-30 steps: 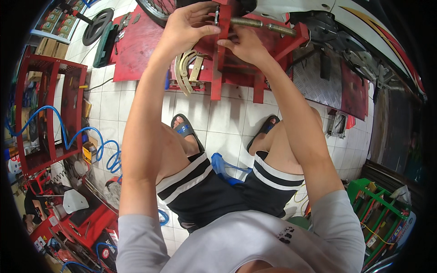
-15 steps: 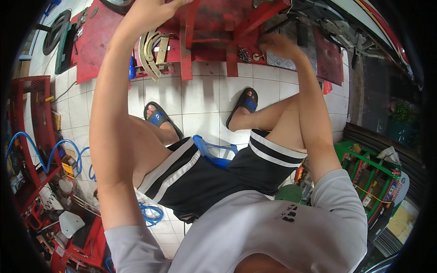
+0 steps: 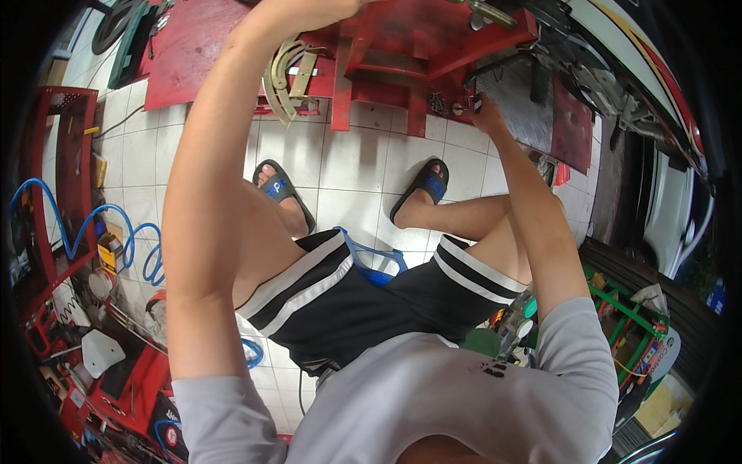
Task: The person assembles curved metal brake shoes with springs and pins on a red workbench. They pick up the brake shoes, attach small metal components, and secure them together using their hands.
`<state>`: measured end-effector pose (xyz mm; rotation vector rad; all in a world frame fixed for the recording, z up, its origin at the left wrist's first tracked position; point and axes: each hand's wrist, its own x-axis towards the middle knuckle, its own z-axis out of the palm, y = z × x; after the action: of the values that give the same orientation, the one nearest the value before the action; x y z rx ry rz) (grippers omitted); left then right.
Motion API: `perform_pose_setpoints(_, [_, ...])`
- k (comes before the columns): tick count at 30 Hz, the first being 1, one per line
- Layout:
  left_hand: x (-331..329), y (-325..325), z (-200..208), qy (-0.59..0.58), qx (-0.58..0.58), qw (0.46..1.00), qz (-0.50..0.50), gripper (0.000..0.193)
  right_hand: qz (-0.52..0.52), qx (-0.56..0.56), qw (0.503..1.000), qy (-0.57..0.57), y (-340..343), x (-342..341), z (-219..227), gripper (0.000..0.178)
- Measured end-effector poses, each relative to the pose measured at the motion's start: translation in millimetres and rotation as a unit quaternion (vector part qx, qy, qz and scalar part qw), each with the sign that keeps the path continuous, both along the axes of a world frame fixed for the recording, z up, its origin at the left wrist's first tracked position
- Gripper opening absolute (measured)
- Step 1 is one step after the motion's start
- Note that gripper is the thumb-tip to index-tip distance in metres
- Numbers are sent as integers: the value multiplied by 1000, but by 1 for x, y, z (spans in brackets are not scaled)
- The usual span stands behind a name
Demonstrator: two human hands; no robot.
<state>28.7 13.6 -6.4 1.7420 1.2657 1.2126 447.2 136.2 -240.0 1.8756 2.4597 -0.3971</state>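
Right hand [image 3: 487, 117] has moved from the red, boxy steel frame [image 3: 341, 93], upper centre, toward small silvery metal parts [image 3: 439, 104]; brushing could spill them. I cannot tell its grip, or that of the left hand [image 3: 328, 9], cropped above.

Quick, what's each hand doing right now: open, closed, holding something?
Left hand: fingers cut off by the top edge; can't tell.
Right hand: near the metal plate; too small to tell whether it's holding anything.

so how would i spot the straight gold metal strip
Find the red platform across the top, then the red stand there. Left of the stand's left leg lies the gold strip: straight, unlike the curved gold metal beside it.
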Motion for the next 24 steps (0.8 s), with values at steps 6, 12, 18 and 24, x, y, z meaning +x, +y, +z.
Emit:
perform_pose_setpoints(6, [-6, -4, -4, 8, -1, 1000, 10, 56, 14, 9, 998, 64, -1, -6, -7, 27])
perform_pose_setpoints(12, [-10, -6, -1, 19, 36, 999, -1, 54, -36, 0, 997, 69, 2, -3, -9, 26])
perform_pose_setpoints(18, [-13, -5, -4, 85, 10, 996, 39, 52, -22, 57, 997, 41, -4, -1, -10, 32])
perform_pose_setpoints(24, [-23, -5, -18, 249, -82, 963, 56, 54, -69, -68, 993, -71, 3, -5, 11, 60])
